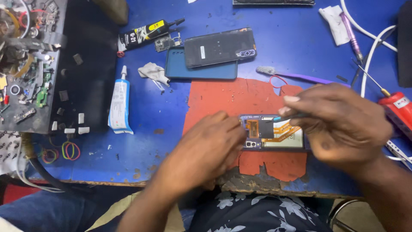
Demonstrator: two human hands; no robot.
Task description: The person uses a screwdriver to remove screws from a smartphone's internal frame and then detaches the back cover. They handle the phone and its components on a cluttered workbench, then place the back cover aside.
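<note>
Blue table (red mat atop)

We note a blue bench, red mat, orange ribbon cable, teal case, and white glue tube with blue print.

Even bright light — slightly blurred hands

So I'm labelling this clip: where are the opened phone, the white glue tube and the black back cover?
opened phone (274, 133), head view, on its exposed orange flex cable.
white glue tube (119, 103), head view, on the tube's body.
black back cover (219, 47), head view, on its flat middle.
</note>
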